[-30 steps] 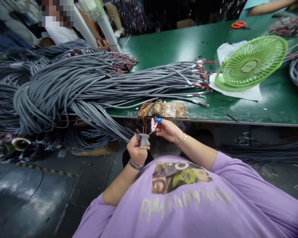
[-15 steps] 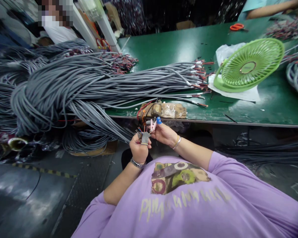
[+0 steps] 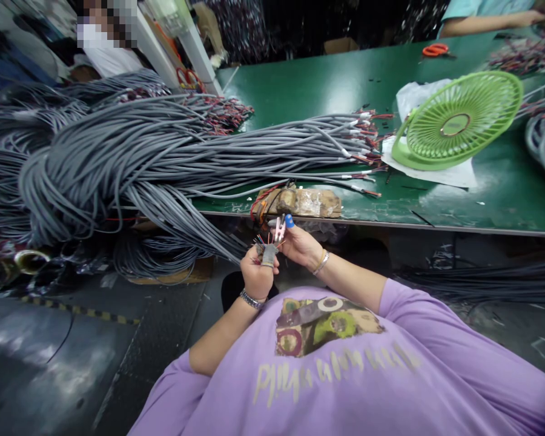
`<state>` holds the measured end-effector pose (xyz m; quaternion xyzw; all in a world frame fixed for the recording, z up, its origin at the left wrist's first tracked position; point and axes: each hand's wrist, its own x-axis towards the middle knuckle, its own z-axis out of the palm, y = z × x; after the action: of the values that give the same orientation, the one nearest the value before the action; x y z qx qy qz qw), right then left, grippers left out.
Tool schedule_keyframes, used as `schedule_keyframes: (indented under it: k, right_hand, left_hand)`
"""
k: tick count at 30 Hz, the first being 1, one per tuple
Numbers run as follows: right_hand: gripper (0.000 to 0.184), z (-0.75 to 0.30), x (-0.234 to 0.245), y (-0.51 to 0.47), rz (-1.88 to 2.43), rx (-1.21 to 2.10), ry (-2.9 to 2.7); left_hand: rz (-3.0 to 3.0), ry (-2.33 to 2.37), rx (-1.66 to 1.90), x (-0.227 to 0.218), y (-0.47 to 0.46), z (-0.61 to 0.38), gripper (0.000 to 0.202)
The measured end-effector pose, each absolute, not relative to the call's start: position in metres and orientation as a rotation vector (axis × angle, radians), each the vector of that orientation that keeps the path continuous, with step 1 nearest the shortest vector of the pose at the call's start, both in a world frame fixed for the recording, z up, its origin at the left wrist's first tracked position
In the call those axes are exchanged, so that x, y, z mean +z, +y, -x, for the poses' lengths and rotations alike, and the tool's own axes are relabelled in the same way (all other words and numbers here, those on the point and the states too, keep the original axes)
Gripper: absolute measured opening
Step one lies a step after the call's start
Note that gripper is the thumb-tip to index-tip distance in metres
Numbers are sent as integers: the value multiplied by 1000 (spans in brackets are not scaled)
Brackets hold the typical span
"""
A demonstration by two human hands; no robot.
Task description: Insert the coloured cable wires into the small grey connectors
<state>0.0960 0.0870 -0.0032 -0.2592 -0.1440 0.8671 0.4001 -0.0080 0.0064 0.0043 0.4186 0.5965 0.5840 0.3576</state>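
Observation:
My left hand (image 3: 257,277) is closed round the end of a grey cable (image 3: 229,248) below the table's front edge. Thin coloured wires (image 3: 266,240) fan out above its fingers. A grey sleeve (image 3: 269,255) with a pale rim, seemingly over the left thumb, lies in front of the wires. Just to the right, my right hand (image 3: 303,247) is closed on a small pale pink two-armed tool (image 3: 280,229); its exact kind is unclear. The tool is close beside the wire ends; whether it touches them cannot be made out. A blue cover (image 3: 289,221) caps one right-hand digit.
Long grey cables (image 3: 236,151) with stripped ends cover the left of the green table (image 3: 318,85). Near its front edge lies a taped wooden block (image 3: 315,203). A green fan (image 3: 458,124) and orange-handled scissors (image 3: 435,50) are on the right. A co-worker's arm (image 3: 490,24) shows beyond.
Both hands have shifted very slightly. The pink tool stands more upright now, and the wires in my left hand are fanned a little differently. Beyond the table, the co-worker's arm has moved.

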Motion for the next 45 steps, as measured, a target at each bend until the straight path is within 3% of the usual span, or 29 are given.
schedule_keyframes:
  k: [13,18,22,29,35,41,45]
  right_hand:
    - [54,-109,-5,86,617,2330,-364]
    - [38,-113,2,88,653,2294,-459]
    - [23,-112,3,86,727,2168,-543]
    - [50,-111,-6,83,912,1622,-907]
    - [53,-103,-1,86,747,2049,-637]
    - [38,-97,1,87,731,2048,-435]
    - [39,-98,1,86,720,2087,-418]
  left_hand:
    - [-1128,1503,1597,2,-6,14,24]
    - [-1345,1665,1616,6,-5,22,25]
    - [-1561,1837,1549,3,1,27,25]
    - [-1922,1869,1588,7,8,23,18]
    - [-2158,1904,1636,6,13,24,13]
    - [-2206,1936,1566,-2,13,26,15]
    - [-2196,1915,1570,-4,11,27,13]
